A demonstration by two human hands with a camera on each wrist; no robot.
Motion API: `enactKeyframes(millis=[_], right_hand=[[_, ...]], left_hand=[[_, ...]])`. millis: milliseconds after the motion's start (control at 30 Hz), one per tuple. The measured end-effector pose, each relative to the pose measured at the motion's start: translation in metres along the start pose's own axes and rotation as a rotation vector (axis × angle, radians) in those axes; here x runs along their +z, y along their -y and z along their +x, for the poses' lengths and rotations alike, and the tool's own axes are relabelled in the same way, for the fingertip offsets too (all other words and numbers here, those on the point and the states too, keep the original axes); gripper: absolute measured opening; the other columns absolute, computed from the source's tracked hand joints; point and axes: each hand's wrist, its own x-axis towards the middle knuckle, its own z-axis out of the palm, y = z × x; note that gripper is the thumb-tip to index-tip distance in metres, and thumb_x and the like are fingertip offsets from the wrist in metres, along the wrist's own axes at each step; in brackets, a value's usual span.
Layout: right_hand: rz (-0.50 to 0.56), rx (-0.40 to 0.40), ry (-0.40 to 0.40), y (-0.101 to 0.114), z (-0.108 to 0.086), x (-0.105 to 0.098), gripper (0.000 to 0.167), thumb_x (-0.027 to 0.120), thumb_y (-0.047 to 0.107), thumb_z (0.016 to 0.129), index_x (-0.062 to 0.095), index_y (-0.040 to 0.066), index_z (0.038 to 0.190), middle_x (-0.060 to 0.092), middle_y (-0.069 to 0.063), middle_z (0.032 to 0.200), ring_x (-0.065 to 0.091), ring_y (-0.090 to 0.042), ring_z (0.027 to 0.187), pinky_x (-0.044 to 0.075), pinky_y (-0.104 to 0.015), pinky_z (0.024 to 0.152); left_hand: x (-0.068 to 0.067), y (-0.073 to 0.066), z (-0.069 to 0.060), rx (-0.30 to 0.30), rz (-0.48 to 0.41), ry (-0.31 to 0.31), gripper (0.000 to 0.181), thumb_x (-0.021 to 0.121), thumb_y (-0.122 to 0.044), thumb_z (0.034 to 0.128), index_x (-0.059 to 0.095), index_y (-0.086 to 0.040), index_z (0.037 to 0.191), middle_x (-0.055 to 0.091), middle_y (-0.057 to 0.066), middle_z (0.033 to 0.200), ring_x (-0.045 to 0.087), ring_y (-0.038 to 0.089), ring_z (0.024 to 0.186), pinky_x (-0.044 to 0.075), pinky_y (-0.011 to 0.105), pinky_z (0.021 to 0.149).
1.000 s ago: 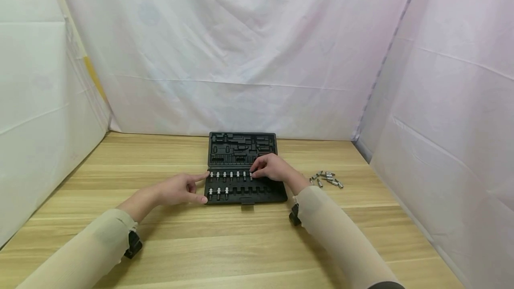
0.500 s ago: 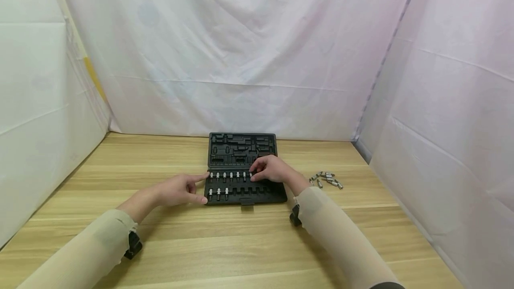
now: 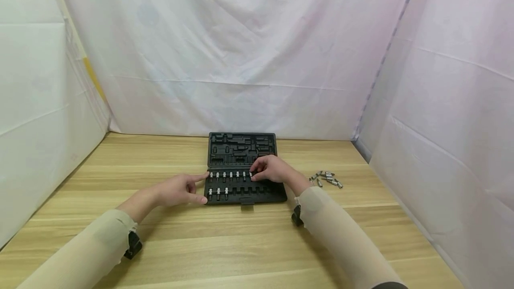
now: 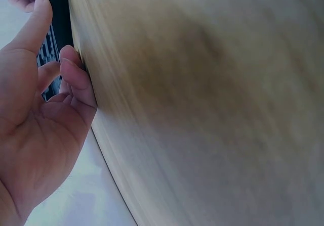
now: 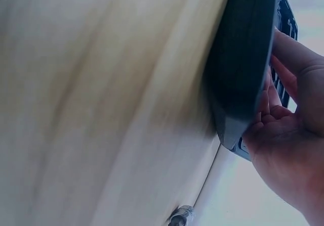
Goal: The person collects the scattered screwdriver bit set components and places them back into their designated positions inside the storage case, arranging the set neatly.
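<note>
A black plastic case [image 3: 275, 196] lies opened out on the wooden table, its molded lid [image 3: 242, 138] at the back. Silver bit sockets [image 3: 218, 191] stand in its two rows: several in the back row, three at the left of the front row. My right hand [image 3: 275, 168] reaches over the case and pinches one bit socket [image 3: 250, 174] at the right end of the back row, its lower part hidden by the fingers. With thumb and index finger extended, my left hand [image 3: 176, 190] touches the case's left edge; its other fingers are curled in.
Several loose bit sockets [image 3: 330, 179] lie scattered on the table [image 3: 225, 244] to the right of the case, beyond the right forearm. One loose bit socket [image 5: 182, 215] shows in the right wrist view. White sheeting [image 3: 233, 48] encloses the back and both sides.
Almost nothing differs. Both hands keep their places at the case, and the right wrist has shifted very slightly to the right.
</note>
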Motion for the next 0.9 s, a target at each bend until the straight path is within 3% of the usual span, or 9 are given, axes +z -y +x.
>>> enactKeyframes(millis=[267, 500, 733, 900], right_hand=[[0.016, -0.071, -0.014, -0.004, -0.011, -0.011, 0.022, 0.083, 0.028, 0.101, 0.081, 0.02, 0.121, 0.075, 0.0, 0.116, 0.067, -0.015, 0.103, 0.059, -0.038, 0.091], [0.019, -0.07, -0.042, -0.014, -0.04, -0.043, 0.027, 0.077, 0.037, 0.105, 0.078, 0.022, 0.128, 0.075, 0.0, 0.12, 0.068, -0.019, 0.103, 0.058, -0.04, 0.09], [-0.001, -0.02, -0.106, -0.046, -0.07, -0.073, 0.034, 0.074, 0.037, 0.107, 0.077, 0.015, 0.132, 0.074, -0.005, 0.117, 0.068, -0.033, 0.102, 0.056, -0.041, 0.081], [-0.005, 0.012, -0.127, -0.073, -0.085, -0.082, 0.034, 0.076, 0.031, 0.106, 0.077, 0.008, 0.131, 0.075, -0.006, 0.111, 0.069, -0.03, 0.094, 0.057, -0.039, 0.078]], left_hand=[[0.001, 0.001, 0.001, 0.0, -0.005, -0.004, 0.097, 0.086, -0.041, 0.0951, 0.035, -0.012, 0.172, 0.063, 0.005, 0.088, 0.051, 0.015, 0.075, 0.048, 0.026, 0.064], [0.0, 0.001, 0.001, 0.002, -0.009, 0.0, 0.097, 0.086, -0.041, 0.0952, 0.035, -0.012, 0.172, 0.063, 0.005, 0.089, 0.051, 0.016, 0.075, 0.048, 0.026, 0.064], [-0.001, -0.001, 0.001, 0.0, 0.004, -0.002, 0.097, 0.086, -0.041, 0.0956, 0.035, -0.011, 0.172, 0.063, 0.004, 0.087, 0.05, 0.015, 0.075, 0.047, 0.026, 0.063], [-0.001, -0.003, 0.0, -0.002, 0.008, 0.001, 0.097, 0.086, -0.041, 0.0957, 0.035, -0.011, 0.172, 0.063, 0.004, 0.087, 0.051, 0.015, 0.075, 0.048, 0.026, 0.064]])
